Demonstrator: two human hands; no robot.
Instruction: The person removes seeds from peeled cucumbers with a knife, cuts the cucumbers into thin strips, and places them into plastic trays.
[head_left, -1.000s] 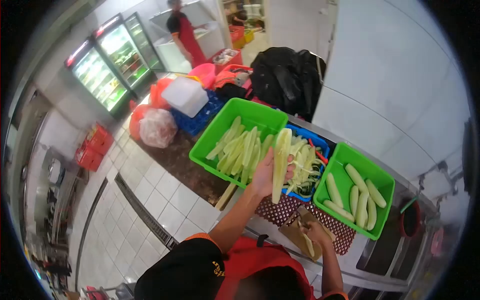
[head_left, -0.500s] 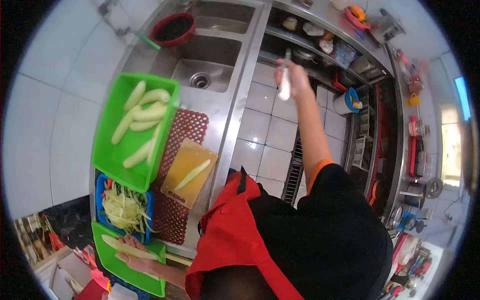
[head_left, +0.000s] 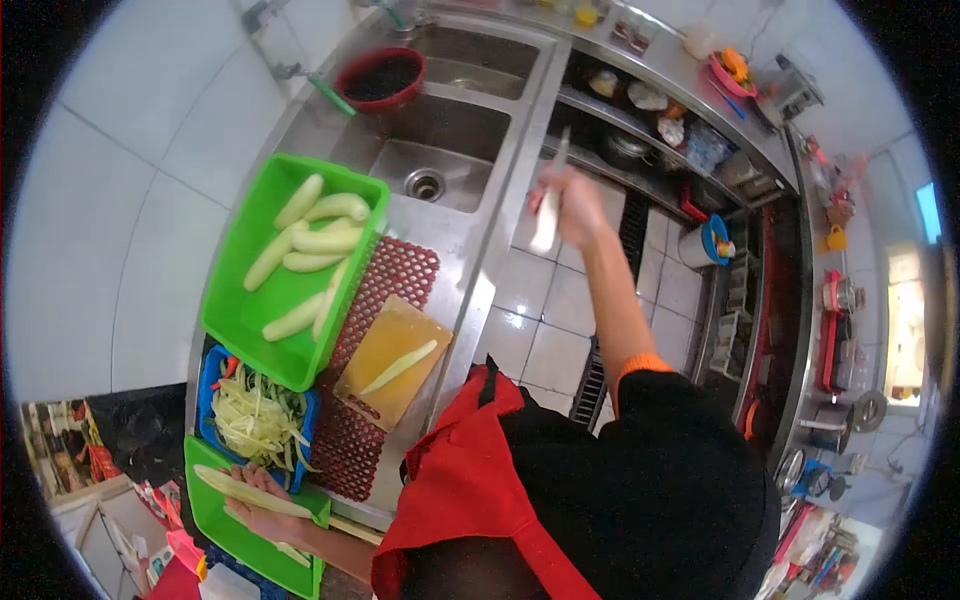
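My left hand (head_left: pixel 262 500) is closed round a long, pale peeled cucumber (head_left: pixel 228 484) above a green tray (head_left: pixel 232 542). Out to the right, over the floor, my right hand (head_left: pixel 580 208) grips a knife (head_left: pixel 545 222) by its white handle, the blade pointing away from me; motion blurs it slightly. Beside my left hand, a blue basket (head_left: pixel 206 398) holds pale shreds (head_left: pixel 252 420) and green peelings. On a wooden cutting board (head_left: pixel 380 385) lies one thin pale piece (head_left: pixel 400 366). Several peeled cucumbers (head_left: pixel 322 242) rest in a green tub (head_left: pixel 245 318).
A red perforated mat (head_left: pixel 405 262) lies under the board. Beyond it is a steel sink (head_left: pixel 440 150) with a red bowl (head_left: pixel 380 80) of dark contents at its edge. Shelves with pots, a white bucket (head_left: pixel 700 246) and a floor grate (head_left: pixel 590 385) are to the right.
The view has shifted a little. My right hand with the knife has swung slightly left, towards the sink counter. My left hand still holds the cucumber over the green tray.
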